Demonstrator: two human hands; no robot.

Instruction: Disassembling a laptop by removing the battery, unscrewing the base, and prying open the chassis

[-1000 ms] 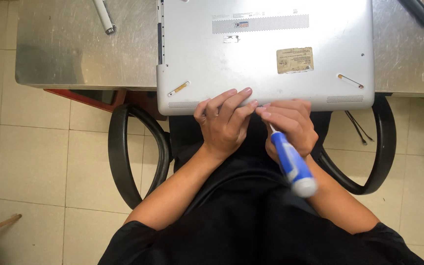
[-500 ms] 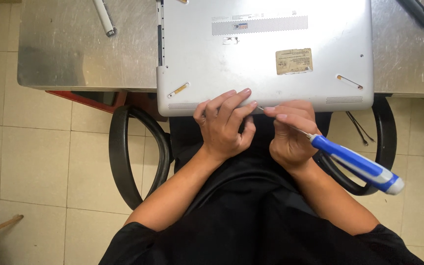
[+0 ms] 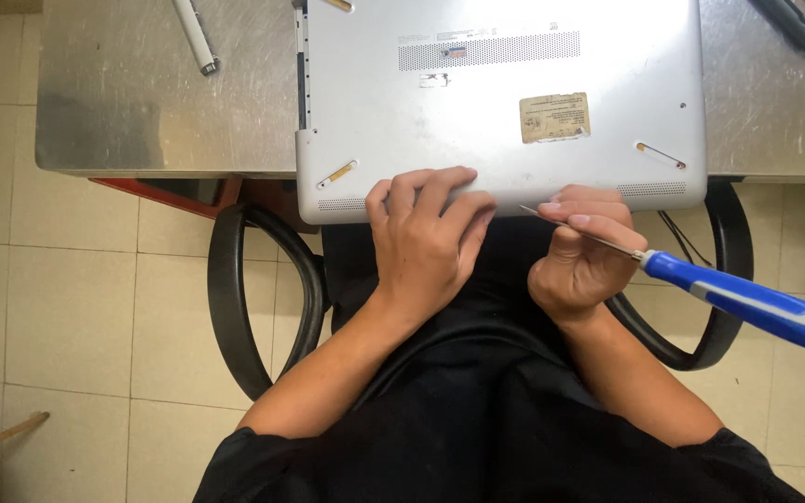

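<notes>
Silver laptop (image 3: 505,102) upside down; blue screwdriver (image 3: 747,303) (tip at edge).

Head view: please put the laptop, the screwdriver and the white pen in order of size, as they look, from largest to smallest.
1. Laptop, by far the largest.
2. Screwdriver.
3. White pen, smallest, though the top edge cuts it off.

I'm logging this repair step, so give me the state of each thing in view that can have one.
Silver laptop: shut, upside down, front edge overhanging the metal table.
Screwdriver: in the right hand, lying nearly level, blue handle out to the right, tip at the laptop's front edge.
Left hand: fingers on the laptop's front edge.
White pen-like tool: lying loose on the table.
</notes>
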